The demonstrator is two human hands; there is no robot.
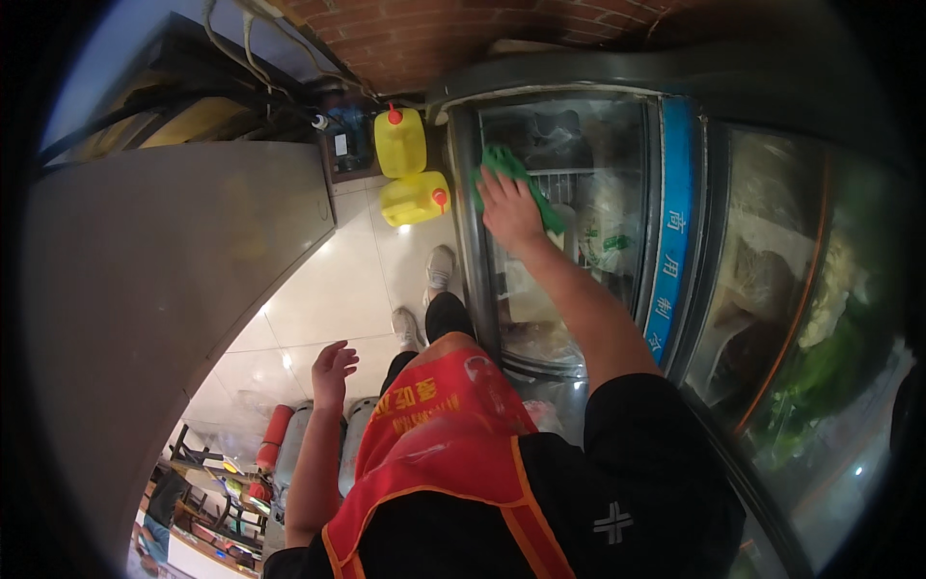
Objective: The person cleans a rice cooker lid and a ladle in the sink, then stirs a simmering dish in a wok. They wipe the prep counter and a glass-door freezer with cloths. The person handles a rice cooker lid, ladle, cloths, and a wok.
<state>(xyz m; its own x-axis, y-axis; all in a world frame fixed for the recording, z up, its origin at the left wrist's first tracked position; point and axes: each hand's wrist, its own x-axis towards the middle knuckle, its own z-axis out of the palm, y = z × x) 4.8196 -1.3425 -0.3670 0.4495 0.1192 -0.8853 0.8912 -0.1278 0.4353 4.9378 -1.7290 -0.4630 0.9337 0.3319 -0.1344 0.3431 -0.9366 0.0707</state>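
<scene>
My right hand [512, 211] presses a green cloth [548, 208] flat against the glass door [611, 137] of a refrigerated display cabinet, near the door's dark frame. Part of the cloth is hidden under the palm and fingers. Behind this pane show a white wire rack [557, 187] and a clear plastic bag [602, 217] with green print. My left hand [334, 368] hangs in the air over the tiled floor, fingers loosely bent and apart, with nothing in it.
Two yellow jerrycans [401, 145] with red caps stand beside the cabinet. A large smooth panel [166, 275] fills the left. Grey gas cylinders [293, 449] and a red fire extinguisher [275, 434] stand at lower left. Leafy vegetables [817, 383] show behind the cabinet's other glass. Farther off is a person [150, 539].
</scene>
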